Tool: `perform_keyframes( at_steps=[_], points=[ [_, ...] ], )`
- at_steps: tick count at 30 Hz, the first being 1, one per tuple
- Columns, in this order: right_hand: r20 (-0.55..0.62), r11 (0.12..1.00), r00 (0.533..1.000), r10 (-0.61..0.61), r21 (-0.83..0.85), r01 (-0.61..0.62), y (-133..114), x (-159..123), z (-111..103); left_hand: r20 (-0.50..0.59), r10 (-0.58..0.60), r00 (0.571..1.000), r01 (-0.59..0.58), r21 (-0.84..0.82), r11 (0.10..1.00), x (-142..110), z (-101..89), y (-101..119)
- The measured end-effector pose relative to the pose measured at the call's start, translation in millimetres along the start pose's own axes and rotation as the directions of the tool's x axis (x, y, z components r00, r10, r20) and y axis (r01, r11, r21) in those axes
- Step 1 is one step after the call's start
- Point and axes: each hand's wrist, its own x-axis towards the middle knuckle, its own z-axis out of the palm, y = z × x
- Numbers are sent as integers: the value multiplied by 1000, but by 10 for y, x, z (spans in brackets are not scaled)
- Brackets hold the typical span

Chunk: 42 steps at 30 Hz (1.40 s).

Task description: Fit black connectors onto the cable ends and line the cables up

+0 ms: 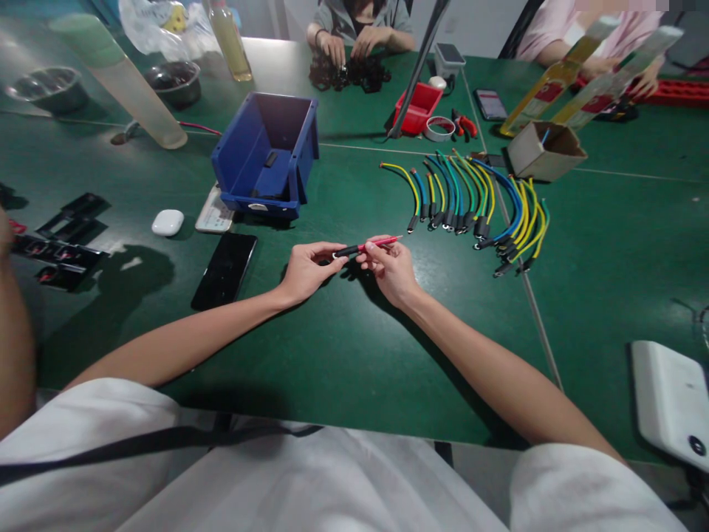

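Between my two hands is a short red cable (385, 241) with a black sleeve (348, 251) and a metal ring terminal at its left end. The fingertips of my left hand (310, 270) pinch the sleeve end near the ring. My right hand (394, 270) grips the red part, and its bare tip sticks out to the right. Both hands are just above the green table. To the right of them lies a row of yellow, blue and green cables (470, 196), with similar black sleeves and ring terminals.
A blue bin (266, 159) holds small dark pieces. Near my left forearm lie a black phone (224, 270) and a white earbud case (167, 222). Farther back are a red bin (419, 107), tape (439, 129) and bottles (548, 85). Two people sit across; another's arm (14, 340) is at left.
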Motion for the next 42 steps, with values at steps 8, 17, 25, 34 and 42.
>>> perform_keyframes(
  at_steps=[8,17,25,34,42],
  points=[
    [6,999,999,-44,-9,44,12,11,-12,23,5,1000,-5,25,1000,6,5,-2],
    [-55,986,995,-87,-145,79,-67,14,3,81,32,996,-35,28,999,-7,22,-23],
    [-3,927,972,-237,-301,225,-281,0,84,172,-66,983,79,-68,995,-137,114,53],
    [47,892,967,-250,-376,249,-253,-3,74,284,-118,951,156,-113,981,-219,176,121],
    [37,887,972,-232,-403,227,-68,-10,4,345,-87,935,76,44,996,-272,152,71]
  ],
)
